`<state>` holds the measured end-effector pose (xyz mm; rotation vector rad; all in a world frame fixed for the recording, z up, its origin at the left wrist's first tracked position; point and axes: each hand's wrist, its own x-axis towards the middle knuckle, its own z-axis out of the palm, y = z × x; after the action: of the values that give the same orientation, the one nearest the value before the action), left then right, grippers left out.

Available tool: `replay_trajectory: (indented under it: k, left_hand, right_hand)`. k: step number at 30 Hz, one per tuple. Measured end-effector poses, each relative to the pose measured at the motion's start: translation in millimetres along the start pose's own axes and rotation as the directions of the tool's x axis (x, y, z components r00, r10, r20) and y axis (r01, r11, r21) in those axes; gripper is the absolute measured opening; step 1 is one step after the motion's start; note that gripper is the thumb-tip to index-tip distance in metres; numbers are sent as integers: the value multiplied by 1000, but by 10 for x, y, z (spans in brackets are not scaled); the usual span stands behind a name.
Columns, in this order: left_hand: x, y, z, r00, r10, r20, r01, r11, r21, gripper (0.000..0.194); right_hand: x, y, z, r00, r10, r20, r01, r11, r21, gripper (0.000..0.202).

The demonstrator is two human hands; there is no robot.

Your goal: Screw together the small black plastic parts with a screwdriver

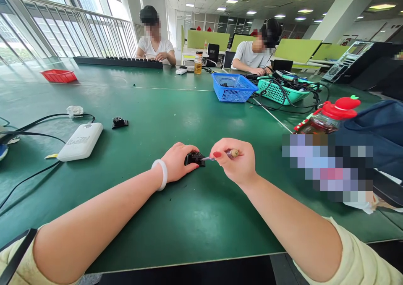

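My left hand (179,161) grips a small black plastic part (195,159) between thumb and fingers, low on the green table. In my right hand (236,159) is a screwdriver (232,153), held sideways with its thin metal shaft pointing left. The shaft's tip meets the right side of the black part; whether it sits in a screw cannot be made out. Most of the screwdriver's handle is hidden by my fingers. A similar black part (119,122) lies farther off to the left, touched by neither hand.
A white power bank (81,142) with black cables lies at left, a red tray (58,76) behind it. Blue basket (234,94) and cable-filled green basket (277,92) stand ahead right. A red-lidded bottle (327,115) and dark blue bag (378,134) are at right. Two people sit opposite.
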<state>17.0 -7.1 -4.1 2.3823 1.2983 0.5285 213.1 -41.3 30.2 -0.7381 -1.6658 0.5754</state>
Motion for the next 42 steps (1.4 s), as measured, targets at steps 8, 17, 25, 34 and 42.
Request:
replay_trajectory:
  k: [8, 17, 25, 34, 42]
  left_hand:
    - [-27, 47, -30, 1000, -6, -13, 7, 995, 101, 37]
    - [5, -1, -7, 1000, 9, 7, -9, 996, 90, 33]
    - [2, -18, 6, 1000, 10, 2, -10, 997, 82, 31]
    - [-5, -26, -5, 1000, 6, 3, -7, 996, 91, 36]
    - [-2, -27, -4, 1000, 2, 3, -2, 998, 71, 33]
  right_hand:
    - [-3, 18, 1, 999, -21, 37, 20, 999, 43, 56]
    - [-17, -8, -46, 898, -262, 353, 322, 939, -124, 54]
    - [17, -62, -53, 635, -524, 568, 758, 566, -324, 43]
    - [67, 106, -122, 990, -7, 144, 31, 986, -163, 60]
    - [70, 138, -93, 983, 174, -64, -176, 984, -18, 66]
